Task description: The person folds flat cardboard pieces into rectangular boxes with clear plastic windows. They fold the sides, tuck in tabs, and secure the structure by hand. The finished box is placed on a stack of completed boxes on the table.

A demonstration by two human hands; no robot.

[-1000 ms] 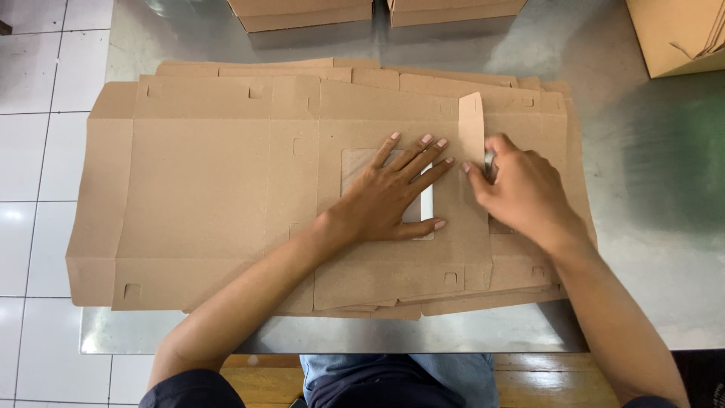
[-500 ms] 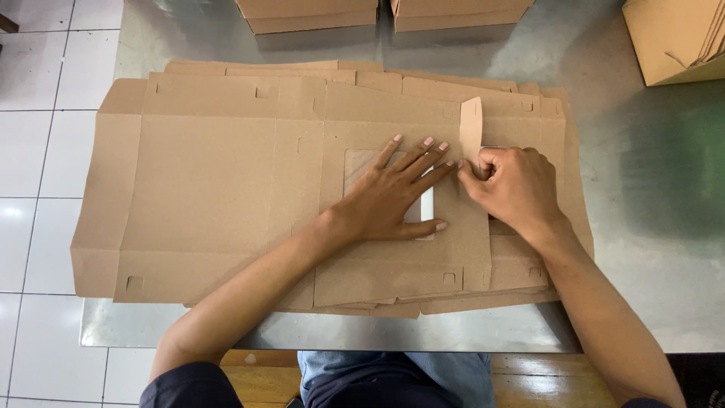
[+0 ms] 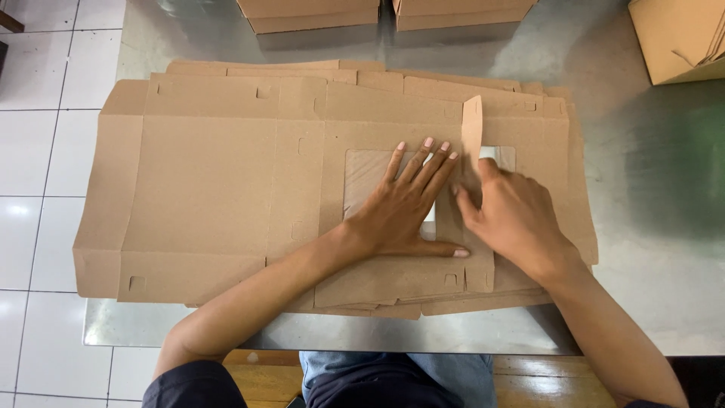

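The flat cardboard sheet [image 3: 219,189] lies on top of a stack on the steel bench [image 3: 657,227]. The left hand [image 3: 404,208] presses it with fingers spread, holding nothing, to keep it steady. The right hand [image 3: 513,215] pinches the raised flap [image 3: 472,128]; its fingertips are hidden.

A stack of flat, unfolded cardboard box blanks [image 3: 219,189] lay on a metal table [image 3: 642,227]. The left hand [image 3: 404,211] pressed flat, fingers spread, on the top blank over its rectangular window cut-out [image 3: 366,177]. The right hand [image 3: 517,219] lay just beside it, at a narrow cardboard strip [image 3: 472,128] that stood up. Folded boxes [image 3: 310,13] sat along the far edge.
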